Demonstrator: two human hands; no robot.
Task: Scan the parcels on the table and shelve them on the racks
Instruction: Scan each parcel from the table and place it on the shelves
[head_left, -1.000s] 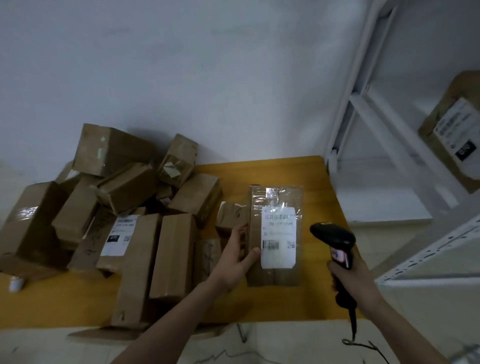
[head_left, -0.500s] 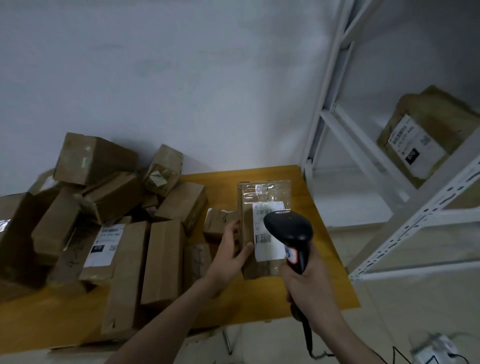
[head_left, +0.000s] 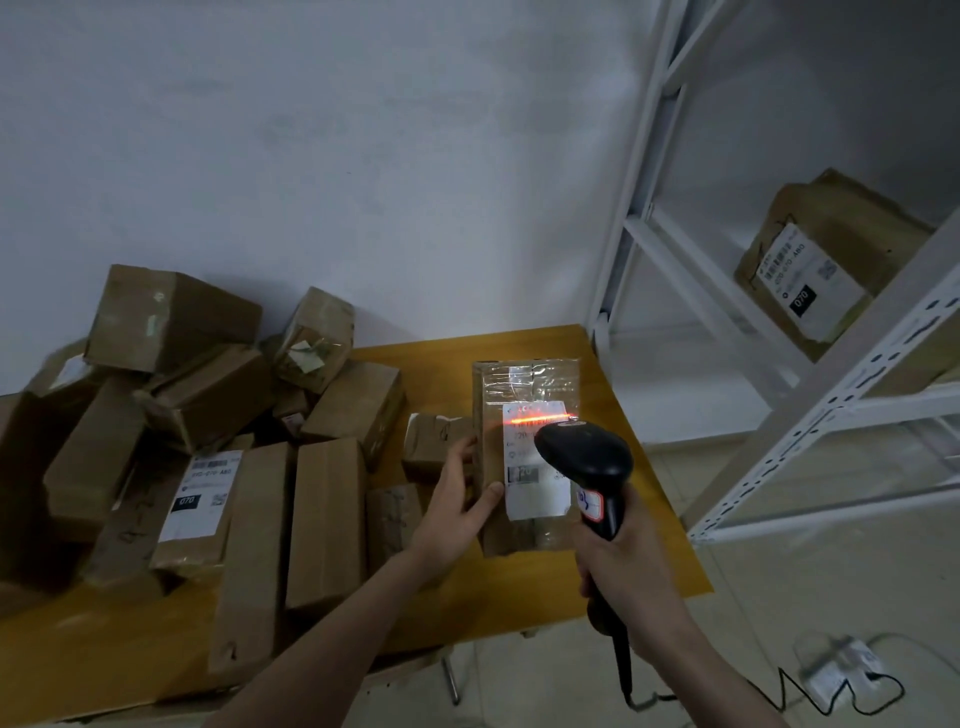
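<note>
Head view. Left hand (head_left: 460, 501) grips the left edge of a flat taped parcel (head_left: 530, 395) lying on the yellow table (head_left: 644, 525), thumb on top at the corner of its white label (head_left: 535, 496), fingers curled round the side. Right hand (head_left: 631, 558) is clenched round the handle of a black scanner (head_left: 584, 457); the scanner head hangs just over the label's right part, just right of the left thumb. A red-orange scan line (head_left: 535, 418) lies across the top of the label, just beyond the scanner head. Scanner cable (head_left: 810, 699) runs down from below the right fist and curls over the floor to a small white box (head_left: 841, 662).

Left of the left hand: a small box (head_left: 434, 439) touching the held parcel's left edge, then a loose heap of brown cartons (head_left: 197, 395) covering the table's left half. One carton (head_left: 200, 506) in the heap shows a white label marked 070.

Right of the right hand: white metal rack (head_left: 852, 384), well apart from the grip. On its shelf sits a brown parcel (head_left: 852, 228) with a white label, also marked 070.
</note>
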